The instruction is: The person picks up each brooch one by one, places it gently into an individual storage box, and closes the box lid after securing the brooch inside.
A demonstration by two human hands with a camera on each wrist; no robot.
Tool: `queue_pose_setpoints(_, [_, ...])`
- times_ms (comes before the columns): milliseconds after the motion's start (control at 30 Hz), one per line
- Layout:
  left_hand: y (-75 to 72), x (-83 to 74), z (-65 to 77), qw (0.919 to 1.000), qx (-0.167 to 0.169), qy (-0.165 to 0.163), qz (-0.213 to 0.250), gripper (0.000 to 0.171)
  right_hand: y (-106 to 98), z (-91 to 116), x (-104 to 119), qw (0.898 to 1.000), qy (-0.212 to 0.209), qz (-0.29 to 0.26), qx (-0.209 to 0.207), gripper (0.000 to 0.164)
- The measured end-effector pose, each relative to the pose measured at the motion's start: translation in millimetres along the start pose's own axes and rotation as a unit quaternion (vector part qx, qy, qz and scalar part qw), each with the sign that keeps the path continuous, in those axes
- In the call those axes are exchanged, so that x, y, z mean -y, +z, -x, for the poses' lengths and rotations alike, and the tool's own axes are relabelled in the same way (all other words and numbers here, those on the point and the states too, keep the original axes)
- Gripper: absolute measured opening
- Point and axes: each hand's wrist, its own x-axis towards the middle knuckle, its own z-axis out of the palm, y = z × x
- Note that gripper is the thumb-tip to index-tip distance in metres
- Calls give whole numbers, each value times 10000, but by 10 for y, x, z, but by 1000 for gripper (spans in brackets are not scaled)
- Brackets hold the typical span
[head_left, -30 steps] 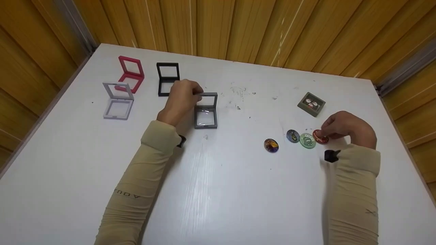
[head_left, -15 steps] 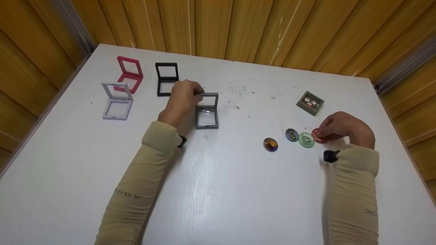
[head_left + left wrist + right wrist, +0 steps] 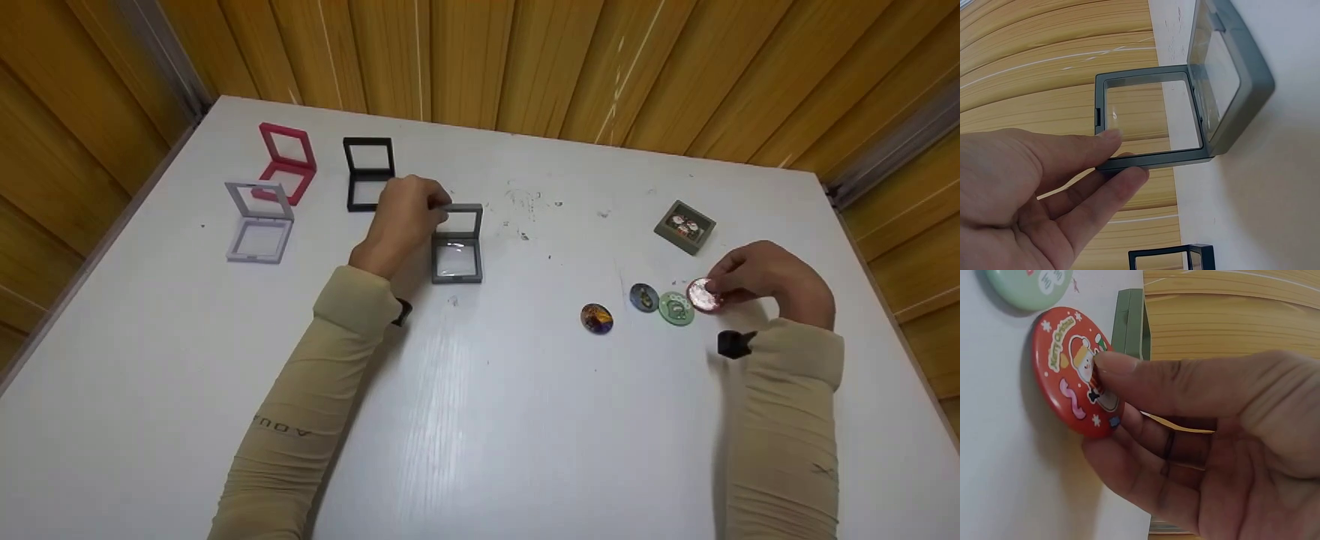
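Observation:
My left hand (image 3: 401,221) pinches the raised lid of a grey hinged display frame (image 3: 1151,160) at its side, thumb on one face and fingers behind. The frame's base lies on the white table, with clear film in both halves. Over on the right, my right hand (image 3: 769,277) pinches a round red badge (image 3: 1055,388) printed with a snowman and "Merry Christmas", thumb on its face and fingers at its back and edge. The badge is tipped up and catches glare in the head view. A green badge (image 3: 676,308) lies right beside it, with a blue badge (image 3: 643,298) adjoining.
A badge with a purple and orange picture (image 3: 597,319) lies farther left. Behind my right hand sits a closed olive display frame (image 3: 701,230) with a picture inside. Open frames in white (image 3: 259,240), red (image 3: 289,166) and black (image 3: 362,208) stand at the back left.
The red badge has tilted up in my right hand, its face now shiny with glare. My left hand keeps its pinch on the grey frame's lid.

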Motion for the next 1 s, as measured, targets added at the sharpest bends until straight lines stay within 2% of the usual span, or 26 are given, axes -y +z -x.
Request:
queue_pose_setpoints(300, [27, 3, 3, 10000, -31, 30, 22, 19, -28, 13, 25, 9988, -9, -284, -406, 47])
queue_pose_setpoints(533, [54, -5, -1, 9999, -1, 99, 61, 20, -25, 27, 74, 9941, 87, -846, -676, 44])
queue_pose_setpoints(667, [68, -28, -6, 9999, 77, 87, 101, 19, -9, 58, 127, 9906, 6, -1116, -794, 46])
queue_pose_setpoints(1000, [119, -89, -4, 9996, 244, 20, 142, 19, 13, 94, 300, 9849, -239, -1300, -1119, 52])
